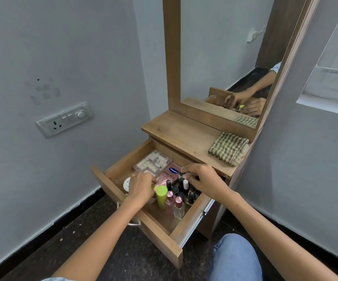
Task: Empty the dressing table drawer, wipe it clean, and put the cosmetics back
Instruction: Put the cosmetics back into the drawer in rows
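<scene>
The drawer (123,165) is pulled out and full. The left hand (141,187) holds something small I can't make out; the right hand (200,177) pinches a dark cap. The little glass bottles (179,206) look slippery and could break (hold their middles).
</scene>
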{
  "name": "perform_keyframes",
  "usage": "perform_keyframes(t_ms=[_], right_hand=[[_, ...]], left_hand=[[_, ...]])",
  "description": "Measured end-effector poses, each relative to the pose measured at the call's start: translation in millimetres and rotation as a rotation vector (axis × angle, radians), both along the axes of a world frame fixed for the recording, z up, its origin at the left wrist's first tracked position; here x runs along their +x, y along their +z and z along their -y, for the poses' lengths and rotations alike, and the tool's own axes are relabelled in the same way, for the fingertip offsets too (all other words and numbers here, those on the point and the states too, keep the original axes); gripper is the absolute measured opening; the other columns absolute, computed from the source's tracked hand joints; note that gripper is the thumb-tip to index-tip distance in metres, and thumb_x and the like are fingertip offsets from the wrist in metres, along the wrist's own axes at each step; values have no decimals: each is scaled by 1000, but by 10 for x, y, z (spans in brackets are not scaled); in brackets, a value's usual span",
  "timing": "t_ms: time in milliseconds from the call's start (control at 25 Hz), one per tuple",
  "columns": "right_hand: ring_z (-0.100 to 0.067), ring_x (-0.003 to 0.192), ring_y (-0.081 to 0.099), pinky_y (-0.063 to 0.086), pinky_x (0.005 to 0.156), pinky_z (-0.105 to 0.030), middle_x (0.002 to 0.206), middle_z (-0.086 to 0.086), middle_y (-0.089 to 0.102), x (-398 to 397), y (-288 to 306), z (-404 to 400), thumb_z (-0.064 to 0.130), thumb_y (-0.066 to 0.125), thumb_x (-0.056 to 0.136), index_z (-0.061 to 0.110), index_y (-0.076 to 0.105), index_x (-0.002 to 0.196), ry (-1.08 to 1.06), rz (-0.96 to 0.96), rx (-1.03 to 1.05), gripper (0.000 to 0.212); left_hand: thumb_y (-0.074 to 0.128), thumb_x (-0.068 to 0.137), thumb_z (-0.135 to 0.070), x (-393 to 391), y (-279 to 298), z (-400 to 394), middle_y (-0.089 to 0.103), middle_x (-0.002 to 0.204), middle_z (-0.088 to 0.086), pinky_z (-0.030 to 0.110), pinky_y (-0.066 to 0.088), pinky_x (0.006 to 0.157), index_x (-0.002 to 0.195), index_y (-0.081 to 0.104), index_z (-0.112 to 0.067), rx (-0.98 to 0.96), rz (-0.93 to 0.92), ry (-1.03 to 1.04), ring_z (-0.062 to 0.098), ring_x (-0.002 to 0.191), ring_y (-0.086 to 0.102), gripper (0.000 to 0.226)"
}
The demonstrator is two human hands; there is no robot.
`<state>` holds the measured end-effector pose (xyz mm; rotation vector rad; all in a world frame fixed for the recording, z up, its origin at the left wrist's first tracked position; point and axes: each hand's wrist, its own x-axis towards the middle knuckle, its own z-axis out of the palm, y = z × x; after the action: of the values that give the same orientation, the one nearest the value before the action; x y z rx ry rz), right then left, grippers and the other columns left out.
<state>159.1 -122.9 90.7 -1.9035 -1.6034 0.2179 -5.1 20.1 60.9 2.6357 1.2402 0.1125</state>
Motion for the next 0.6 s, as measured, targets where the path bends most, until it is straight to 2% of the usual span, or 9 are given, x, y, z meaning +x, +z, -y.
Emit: perform_keyframes(t_ms=[160, 240, 320, 400, 440, 520, 600], right_hand=[[-9, 83, 67, 56, 78, -28, 96, 3, 73, -45, 94, 41, 18, 64, 89, 18, 74, 100, 17, 64, -107, 15], [-9, 77, 66, 57, 75, -29, 89, 6, 73, -29, 165, 73, 21, 68, 84, 19, 75, 93, 7, 145, -256, 11], [-10, 76, 66, 57, 74, -29, 88, 6, 72, -54, 187, 86, 22, 74, 79, 20, 75, 90, -11, 173, -376, 11], [-12, 78, 67, 58, 74, -29, 90, 4, 71, -124, 155, 77, 22, 77, 76, 20, 75, 90, -20, 214, -427, 13], [-14, 79, 67, 58, 74, -30, 92, 3, 71, -158, 135, 67, 20, 77, 76, 19, 75, 90, -28, 230, -431, 14], [-16, 79, 67, 58, 74, -32, 94, 0, 70, -192, 94, 50, 18, 77, 76, 17, 75, 89, -58, 225, -422, 14], [-16, 78, 67, 58, 73, -31, 92, -1, 71, -202, 79, 54, 16, 77, 76, 16, 75, 87, -82, 205, -420, 11]], left_hand=[[71, 82, -19, -124, 121, 2, 69, 112, -1, 33, 43, 96, 110, 68, -22, -45, 103, -16, 18, 102, 63, 29], [64, 89, -26, -218, 195, 40, 67, 117, -3, 28, 43, 95, 119, 63, -24, -90, 176, -41, 11, 90, 62, 31], [59, 90, -34, -263, 257, 100, 62, 125, -7, 23, 44, 88, 125, 59, -29, -131, 255, -130, 5, 78, 55, 35], [57, 90, -39, -245, 302, 167, 52, 134, -12, 26, 46, 90, 126, 57, -32, -172, 276, -205, 4, 75, 61, 37], [58, 89, -38, -227, 309, 189, 49, 137, -12, 30, 44, 97, 127, 57, -32, -177, 266, -217, 5, 80, 65, 38], [60, 90, -33, -204, 314, 218, 48, 139, -10, 36, 33, 107, 128, 56, -30, -171, 269, -221, 9, 112, 60, 39], [60, 90, -29, -217, 313, 231, 51, 138, -7, 30, 28, 108, 129, 55, -27, -148, 322, -227, 10, 127, 48, 40]])
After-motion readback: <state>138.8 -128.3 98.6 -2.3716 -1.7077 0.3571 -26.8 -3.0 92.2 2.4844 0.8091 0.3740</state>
